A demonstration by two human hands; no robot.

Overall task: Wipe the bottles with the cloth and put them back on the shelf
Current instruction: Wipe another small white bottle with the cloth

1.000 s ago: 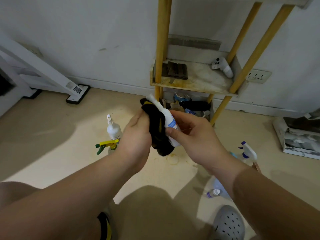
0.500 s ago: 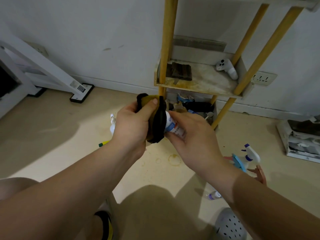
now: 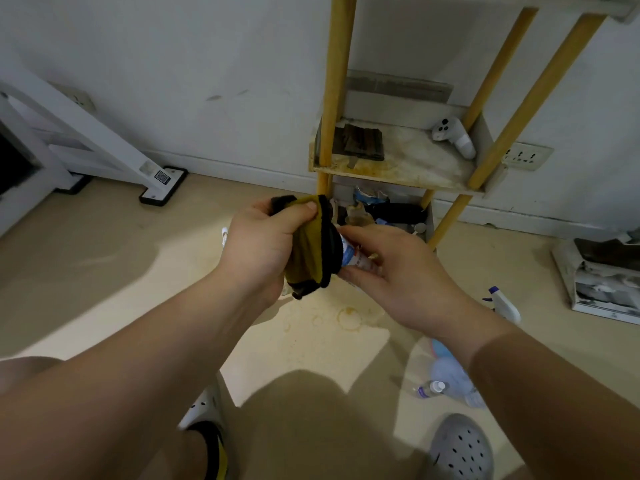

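Bottle (image 3: pixel 352 257) mid-wipe, held in front of the shelf (image 3: pixel 398 168) and below its stained level. My left hand (image 3: pixel 263 244) clenches the cloth (image 3: pixel 311 251) around the bottle's upper part. My right hand (image 3: pixel 398 282) pinches its exposed, labelled end. The long axis runs crosswise from one grip to the other, with the top hidden inside the cloth. I judge the right hand, lying on the shelf's side, better placed to lift the bottle back once it is wiped.

- Left hand (image 3: pixel 258 244) and right hand (image 3: pixel 398 289): bare, forearms bare too.
- Right foot: grey clog (image 3: pixel 460 448) dotted with holes.
- Left foot: pale shoe (image 3: pixel 202 410) with a black-and-yellow part (blurred).
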